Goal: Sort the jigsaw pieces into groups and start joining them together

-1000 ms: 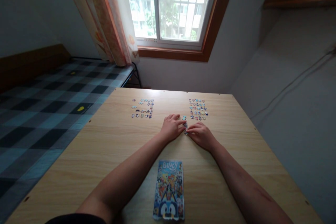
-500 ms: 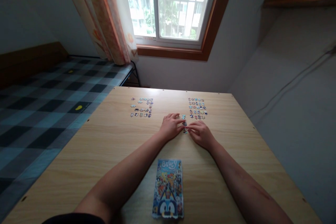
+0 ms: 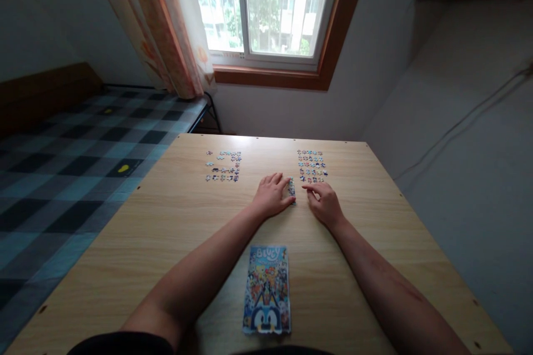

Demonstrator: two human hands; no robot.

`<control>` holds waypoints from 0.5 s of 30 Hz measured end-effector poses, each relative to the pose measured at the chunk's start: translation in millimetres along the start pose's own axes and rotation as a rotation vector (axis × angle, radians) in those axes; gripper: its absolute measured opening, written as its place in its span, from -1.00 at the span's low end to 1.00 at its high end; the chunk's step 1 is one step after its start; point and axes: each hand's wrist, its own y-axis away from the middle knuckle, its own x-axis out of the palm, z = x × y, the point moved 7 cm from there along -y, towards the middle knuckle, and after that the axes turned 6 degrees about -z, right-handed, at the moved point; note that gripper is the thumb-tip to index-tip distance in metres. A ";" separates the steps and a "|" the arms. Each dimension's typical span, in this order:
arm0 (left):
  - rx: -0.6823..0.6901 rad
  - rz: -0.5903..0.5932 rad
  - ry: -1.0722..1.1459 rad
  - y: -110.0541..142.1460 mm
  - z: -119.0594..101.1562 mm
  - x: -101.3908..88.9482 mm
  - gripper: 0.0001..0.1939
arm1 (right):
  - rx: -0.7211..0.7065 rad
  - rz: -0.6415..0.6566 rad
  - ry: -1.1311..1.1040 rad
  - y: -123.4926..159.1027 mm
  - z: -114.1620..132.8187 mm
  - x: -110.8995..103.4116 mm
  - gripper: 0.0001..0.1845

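A narrow strip of joined jigsaw pieces [image 3: 292,191] lies on the wooden table. Along its left side rests my left hand [image 3: 270,195], fingers spread, with thumb and fingertips touching the strip's edge and covering part of it. To the right of the strip, just apart from it, is my right hand [image 3: 325,202]; its index finger points left, the thumb is separate, and no piece shows between them. Rows of loose jigsaw pieces [image 3: 312,165] lie just beyond my right hand. Farther left, another group of loose pieces [image 3: 225,170] is laid out in rows with gaps.
A Bluey picture packet [image 3: 267,291] lies on the table [image 3: 200,211] between my forearms. Left of the table stands a bed with a checked cover [image 3: 91,161]. A window [image 3: 270,11] with a curtain [image 3: 154,28] is behind, and a cable [image 3: 458,122] hangs on the right wall.
My right hand has drawn back to the right, off the strip, and its fingers have parted. My left hand stays at the strip, its thumb a little lower along it. The view has shifted slightly.
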 end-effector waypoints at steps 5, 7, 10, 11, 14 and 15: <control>-0.061 -0.081 0.111 -2.6 8.3 -6.7 -0.45 | 0.028 -0.017 -0.002 -0.7 -3.5 -1.1 -0.74; -0.098 -0.117 0.151 -3.7 12.6 -8.8 -0.52 | 0.021 -0.013 0.016 -0.6 -3.1 -0.9 -0.74; -0.113 -0.141 0.149 -5.0 14.7 -8.1 -0.54 | -0.004 0.017 0.072 0.2 -0.2 0.9 -0.75; -0.115 -0.142 0.133 -5.3 14.7 -7.2 -0.53 | -0.010 0.033 0.097 0.7 0.8 1.7 -0.74; -0.113 -0.131 0.063 -6.1 12.2 -3.8 -0.53 | -0.021 0.089 0.176 2.5 3.5 4.6 -0.73; -0.104 -0.124 0.037 -6.5 10.4 -2.8 -0.54 | -0.024 0.105 0.201 3.1 4.2 5.3 -0.73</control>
